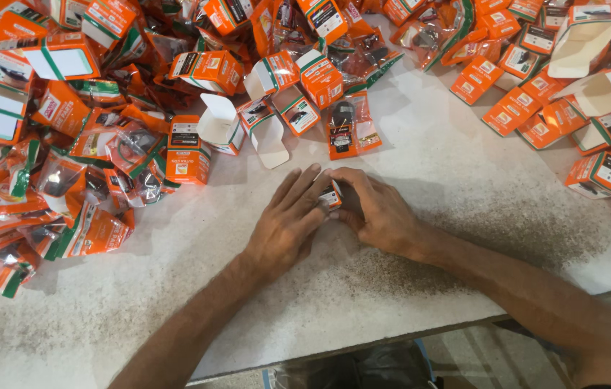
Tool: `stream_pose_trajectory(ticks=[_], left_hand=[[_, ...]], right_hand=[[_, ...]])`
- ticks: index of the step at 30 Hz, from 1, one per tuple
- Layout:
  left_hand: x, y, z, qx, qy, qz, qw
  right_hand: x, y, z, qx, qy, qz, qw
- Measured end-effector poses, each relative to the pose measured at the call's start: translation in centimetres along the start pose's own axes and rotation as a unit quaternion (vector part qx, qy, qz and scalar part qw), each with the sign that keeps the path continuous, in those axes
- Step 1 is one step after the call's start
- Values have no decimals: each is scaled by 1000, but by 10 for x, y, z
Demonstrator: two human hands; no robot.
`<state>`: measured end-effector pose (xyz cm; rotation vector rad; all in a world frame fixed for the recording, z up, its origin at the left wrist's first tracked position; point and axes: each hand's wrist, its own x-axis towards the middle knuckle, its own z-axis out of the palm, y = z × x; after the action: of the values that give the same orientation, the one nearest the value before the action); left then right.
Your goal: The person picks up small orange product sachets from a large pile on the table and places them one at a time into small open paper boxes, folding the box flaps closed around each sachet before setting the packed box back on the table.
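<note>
Looking down from my head camera, I see both my hands meeting at the middle of a pale speckled table [421, 288]. My left hand [287, 220] lies palm down with the fingers stretched forward and to the right. My right hand [377, 212] comes in from the right side, curled, its fingers bent toward the left hand. Between them sits a small orange box [331, 194] with a white and dark printed face. Both hands press against it from either side, together and closed around it, so only a sliver of the box shows between my fingertips. I cannot tell its long axis, since my fingers cover most of it. Neither hand is nearer than the other; the box lies right at the fingertips of both, just ahead of my wrists.

Beyond my hands, away from me, a clear packet with an orange card [348, 126] lies flat and near, holding a dark part. Just to its left stands an open box with a white flap [266, 130]. A large heap of orange packets [67, 166] fills the far left of the table. Flat folded orange boxes [514, 108] spread over the far right, well apart from my hands, with a few opened ones showing cream insides. My forearms cross the near edge of the table.
</note>
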<state>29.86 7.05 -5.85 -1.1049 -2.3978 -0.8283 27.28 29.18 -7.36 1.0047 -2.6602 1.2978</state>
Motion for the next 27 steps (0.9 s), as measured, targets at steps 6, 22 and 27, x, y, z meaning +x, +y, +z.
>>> stream_pose_trajectory(ticks=[6,22,27], left_hand=[[-9,-12,4,59,58,5,997],[56,-13,-19,-12,-67,74,995],[98,-60,30,65,-9,48,997]], right_hand=[[5,0,-20,-113,8,-113,987],[-6,12,-27,245,-122,71,959],[-1,25,-46,203,-113,89,969]])
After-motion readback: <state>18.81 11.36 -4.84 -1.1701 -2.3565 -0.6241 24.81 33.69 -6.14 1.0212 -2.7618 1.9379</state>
